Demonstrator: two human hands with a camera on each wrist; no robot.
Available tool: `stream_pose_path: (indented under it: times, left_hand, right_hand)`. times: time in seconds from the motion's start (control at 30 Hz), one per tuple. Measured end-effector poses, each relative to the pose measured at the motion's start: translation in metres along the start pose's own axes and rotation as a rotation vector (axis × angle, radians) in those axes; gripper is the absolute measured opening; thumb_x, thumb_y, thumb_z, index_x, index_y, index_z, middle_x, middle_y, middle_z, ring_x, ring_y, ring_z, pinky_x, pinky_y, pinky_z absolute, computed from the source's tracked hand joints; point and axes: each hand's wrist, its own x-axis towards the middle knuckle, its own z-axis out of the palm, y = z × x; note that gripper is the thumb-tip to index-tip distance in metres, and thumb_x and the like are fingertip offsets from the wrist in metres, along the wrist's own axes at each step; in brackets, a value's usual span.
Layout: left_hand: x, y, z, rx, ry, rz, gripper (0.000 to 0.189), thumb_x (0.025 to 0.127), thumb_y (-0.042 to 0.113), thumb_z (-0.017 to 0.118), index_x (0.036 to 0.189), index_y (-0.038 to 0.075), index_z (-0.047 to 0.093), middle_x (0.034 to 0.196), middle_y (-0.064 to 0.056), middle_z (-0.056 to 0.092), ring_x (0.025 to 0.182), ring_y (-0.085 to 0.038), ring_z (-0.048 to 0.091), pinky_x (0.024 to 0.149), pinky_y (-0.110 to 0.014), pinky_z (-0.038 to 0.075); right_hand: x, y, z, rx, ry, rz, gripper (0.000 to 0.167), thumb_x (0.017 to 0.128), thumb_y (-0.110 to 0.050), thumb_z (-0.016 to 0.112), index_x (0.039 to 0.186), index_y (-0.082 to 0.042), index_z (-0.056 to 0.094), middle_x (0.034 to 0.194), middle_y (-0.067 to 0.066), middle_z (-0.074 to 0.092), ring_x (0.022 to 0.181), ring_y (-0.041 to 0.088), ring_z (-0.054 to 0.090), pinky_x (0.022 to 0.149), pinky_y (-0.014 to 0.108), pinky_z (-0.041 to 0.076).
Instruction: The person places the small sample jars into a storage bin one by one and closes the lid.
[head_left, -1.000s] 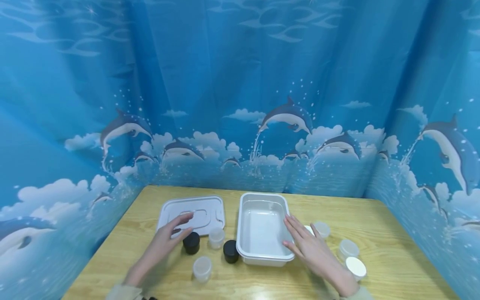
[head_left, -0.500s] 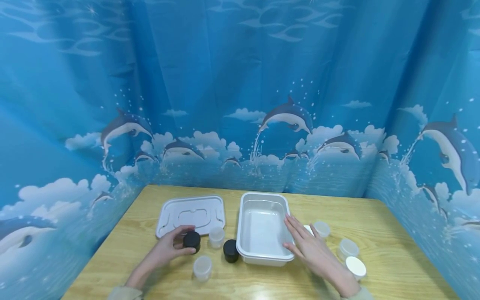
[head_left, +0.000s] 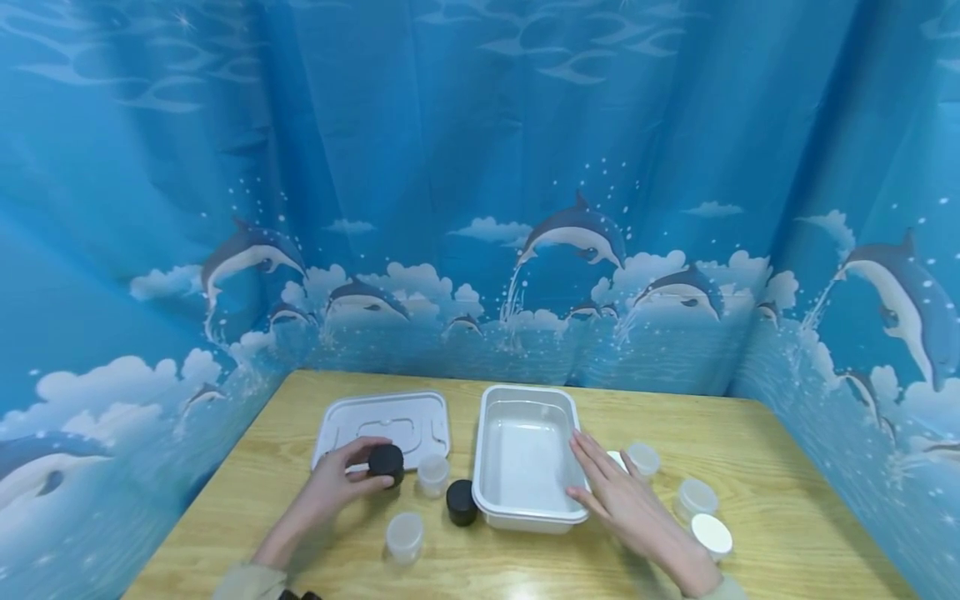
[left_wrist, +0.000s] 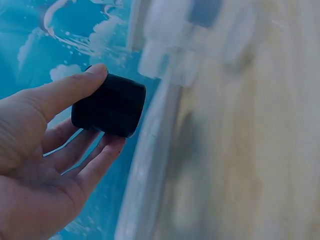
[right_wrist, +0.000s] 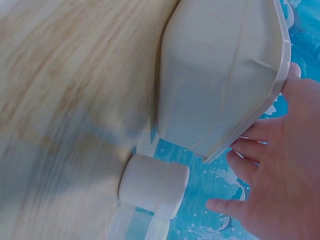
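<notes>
My left hand [head_left: 341, 482] pinches a small black round jar [head_left: 386, 465] between thumb and fingers. In the left wrist view the black jar [left_wrist: 112, 105] is raised off the table, its side turned to the camera. My right hand [head_left: 615, 500] rests with straight fingers on the right rim of a white rectangular container [head_left: 525, 458], which holds nothing. The right wrist view shows the fingers of that hand [right_wrist: 280, 145] along the rim of the container [right_wrist: 220, 75]. A second black jar [head_left: 461, 503] stands against the container's left side.
A white rectangular lid [head_left: 420, 412] lies behind the left hand. Clear plastic jars [head_left: 432, 475] stand near the second black jar, one closer to the front. Right of the right hand are more clear jars [head_left: 697, 497] and a white jar [head_left: 711, 535]; another white jar [right_wrist: 152, 185] is beside the container.
My left hand came down to the black jar, gripped it and lifted it slightly up and to the right. The right hand has stayed on the container's rim.
</notes>
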Motion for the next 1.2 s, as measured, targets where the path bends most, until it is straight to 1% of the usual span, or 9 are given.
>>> stream_pose_path:
  times: [0.2, 0.37, 0.47, 0.57, 0.77, 0.93, 1.0, 1.07, 1.2]
  left_hand:
    - [0.013, 0.026, 0.005, 0.003, 0.03, -0.022, 0.055, 0.084, 0.011, 0.083, 0.132, -0.002, 0.061, 0.126, -0.022, 0.065, 0.118, -0.036, 0.062, 0.092, -0.031, 0.058]
    - [0.025, 0.044, 0.018, -0.01, 0.029, -0.01, 0.055, 0.085, 0.011, 0.082, 0.134, -0.002, 0.06, 0.128, -0.023, 0.063, 0.118, -0.037, 0.063, 0.094, -0.034, 0.058]
    - [0.034, 0.054, 0.029, -0.02, 0.025, -0.014, 0.055, 0.085, 0.01, 0.083, 0.134, 0.0, 0.061, 0.131, -0.023, 0.062, 0.117, -0.037, 0.064, 0.094, -0.033, 0.058]
    - [0.04, 0.065, 0.041, -0.034, 0.0, -0.007, 0.056, 0.084, 0.01, 0.083, 0.135, 0.001, 0.06, 0.133, -0.023, 0.061, 0.117, -0.038, 0.064, 0.094, -0.032, 0.058]
    - [0.05, 0.084, 0.065, -0.017, -0.062, 0.038, 0.057, 0.085, 0.012, 0.083, 0.135, 0.0, 0.06, 0.13, -0.019, 0.063, 0.117, -0.037, 0.065, 0.095, -0.032, 0.058]
    - [0.057, 0.092, 0.089, 0.018, -0.108, 0.071, 0.054, 0.085, 0.013, 0.083, 0.133, 0.002, 0.062, 0.125, -0.017, 0.066, 0.116, -0.035, 0.065, 0.095, -0.04, 0.058]
    - [0.059, 0.094, 0.099, 0.013, -0.129, 0.078, 0.054, 0.084, 0.01, 0.084, 0.132, 0.002, 0.062, 0.125, -0.019, 0.065, 0.115, -0.037, 0.065, 0.095, -0.044, 0.058]
    - [0.062, 0.097, 0.109, 0.019, -0.153, 0.081, 0.053, 0.084, 0.009, 0.083, 0.132, 0.002, 0.061, 0.125, -0.019, 0.065, 0.115, -0.037, 0.066, 0.095, -0.044, 0.058]
    - [0.064, 0.101, 0.127, 0.032, -0.174, 0.096, 0.051, 0.083, 0.006, 0.084, 0.129, 0.002, 0.062, 0.123, -0.017, 0.066, 0.113, -0.036, 0.067, 0.094, -0.041, 0.059]
  right_hand:
    - [-0.001, 0.001, 0.001, -0.01, 0.015, -0.004, 0.066, 0.101, -0.04, 0.059, 0.153, -0.003, 0.042, 0.158, 0.014, 0.042, 0.144, 0.032, 0.04, 0.112, 0.068, 0.033]
    - [-0.001, 0.001, 0.001, -0.025, 0.017, -0.005, 0.065, 0.102, -0.041, 0.058, 0.153, -0.003, 0.042, 0.158, 0.015, 0.042, 0.144, 0.032, 0.042, 0.112, 0.068, 0.033]
    - [-0.001, 0.0, 0.002, -0.029, 0.004, 0.001, 0.065, 0.102, -0.041, 0.056, 0.154, -0.003, 0.041, 0.158, 0.015, 0.042, 0.144, 0.031, 0.041, 0.113, 0.067, 0.032]
    - [0.0, 0.0, 0.002, -0.03, -0.004, 0.007, 0.065, 0.103, -0.041, 0.056, 0.154, -0.003, 0.041, 0.158, 0.015, 0.041, 0.145, 0.03, 0.04, 0.113, 0.067, 0.032]
    - [0.0, -0.001, 0.001, -0.033, 0.003, 0.002, 0.065, 0.103, -0.041, 0.056, 0.153, -0.002, 0.041, 0.158, 0.015, 0.042, 0.144, 0.032, 0.04, 0.113, 0.067, 0.032]
    - [0.0, -0.001, 0.0, -0.044, 0.008, -0.009, 0.066, 0.103, -0.042, 0.055, 0.153, -0.001, 0.042, 0.158, 0.016, 0.042, 0.145, 0.032, 0.04, 0.114, 0.066, 0.032]
    - [0.0, 0.0, 0.0, -0.047, 0.012, -0.016, 0.066, 0.103, -0.043, 0.054, 0.152, -0.001, 0.042, 0.157, 0.017, 0.042, 0.145, 0.032, 0.04, 0.114, 0.066, 0.032]
    - [-0.001, 0.001, -0.001, -0.049, 0.012, -0.023, 0.067, 0.102, -0.044, 0.054, 0.152, 0.0, 0.042, 0.157, 0.017, 0.041, 0.145, 0.032, 0.039, 0.113, 0.066, 0.032]
    - [-0.001, 0.001, -0.005, -0.037, -0.005, -0.013, 0.069, 0.101, -0.042, 0.059, 0.152, 0.001, 0.042, 0.158, 0.017, 0.04, 0.146, 0.032, 0.038, 0.114, 0.067, 0.03]
